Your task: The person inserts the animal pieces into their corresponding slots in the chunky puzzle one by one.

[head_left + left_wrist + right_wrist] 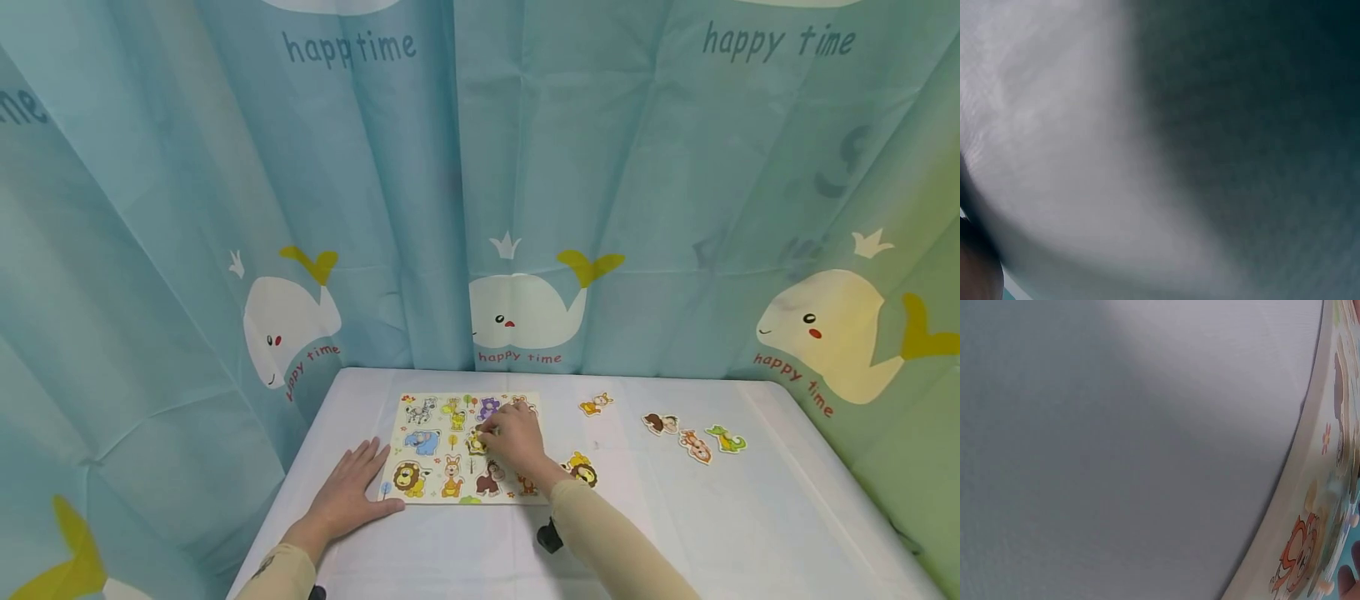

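Note:
A flat animal puzzle board [397,417] lies on the white-covered table. My left hand [347,493] rests beside its left edge, fingers extended and thumb at the lower left corner. Over the middle of the board, my right hand [516,437] pinches a yellow spotted animal puzzle piece [476,442], whose right side is partly hidden by the fingers. Around it are the blue elephant [422,442], purple animal [489,407], giraffe [454,414], kangaroo [452,477] and brown monkey [490,479]. In the right wrist view the board's edge [1310,437] curves along the right side.
Right of the board lie loose pieces: a kangaroo [596,405], a brown monkey [660,423], an orange animal [696,447], a green crocodile [727,439] and a lion [581,469] near the right forearm. A blue whale-print curtain [420,208] hangs behind the table [660,508].

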Demonstrator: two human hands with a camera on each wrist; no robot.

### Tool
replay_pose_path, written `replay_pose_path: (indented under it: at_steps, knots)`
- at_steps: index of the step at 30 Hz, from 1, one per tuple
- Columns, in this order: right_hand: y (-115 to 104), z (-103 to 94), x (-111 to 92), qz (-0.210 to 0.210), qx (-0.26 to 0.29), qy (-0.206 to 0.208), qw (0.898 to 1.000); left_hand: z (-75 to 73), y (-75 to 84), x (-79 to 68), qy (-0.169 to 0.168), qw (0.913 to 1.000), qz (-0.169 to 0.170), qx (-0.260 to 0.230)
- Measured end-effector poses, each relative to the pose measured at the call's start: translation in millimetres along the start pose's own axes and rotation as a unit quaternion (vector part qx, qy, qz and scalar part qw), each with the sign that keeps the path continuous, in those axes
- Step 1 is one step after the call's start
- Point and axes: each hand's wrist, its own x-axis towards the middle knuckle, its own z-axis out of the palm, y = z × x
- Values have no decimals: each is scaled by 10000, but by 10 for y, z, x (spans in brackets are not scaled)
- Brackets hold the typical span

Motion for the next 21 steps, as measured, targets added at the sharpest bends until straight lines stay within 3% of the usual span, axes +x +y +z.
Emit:
replay_pose_path:
  at_steps: [21]
  knots:
    - [-44,65,29,-1,-172,-38,9998,-38,27,-14,-101,9998,-30,-164]
